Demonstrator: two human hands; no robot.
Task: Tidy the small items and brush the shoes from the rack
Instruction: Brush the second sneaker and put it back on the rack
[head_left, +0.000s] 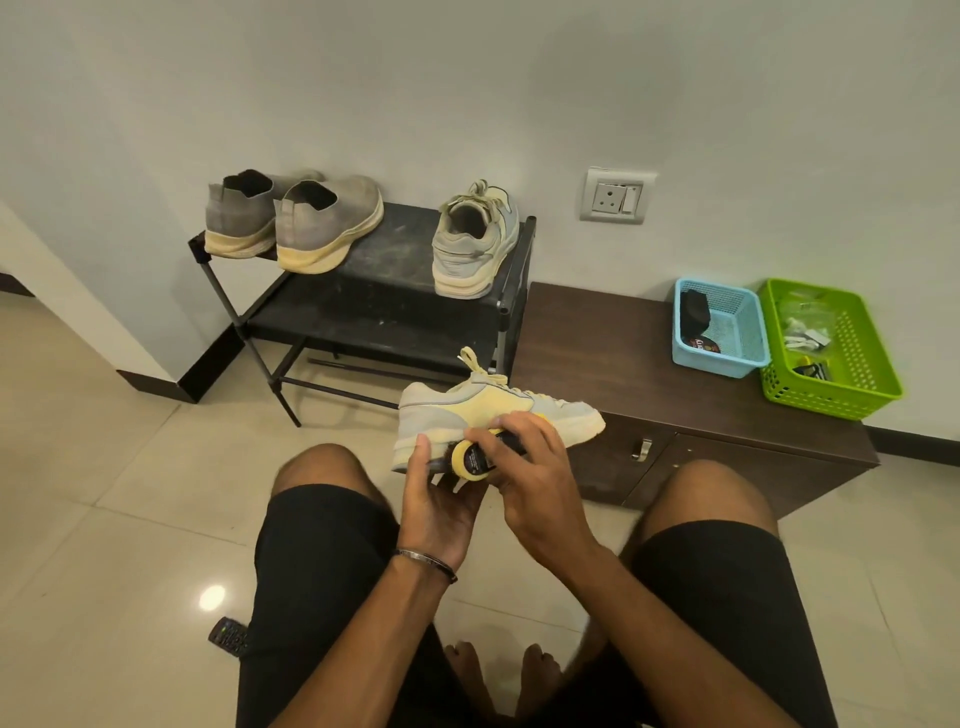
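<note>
The left hand (441, 499) holds a pale sneaker (493, 415) from below, thumb curled up against its side near the heel. The sneaker is in the air in front of the knees, its long axis lying left to right, toe pointing right toward the dark wooden worktop (649, 374), heel to the left. The right hand (535, 478) grips a brush (480, 457) with a yellow rim and presses it on the near side of the sneaker, close to the sole.

The matching sneaker (475, 244) stands on the black rack (384, 291), heel toward the camera, with a grey pair (291, 221) at its left. A blue basket (719, 327) and a green basket (831, 348) sit side by side on the worktop.
</note>
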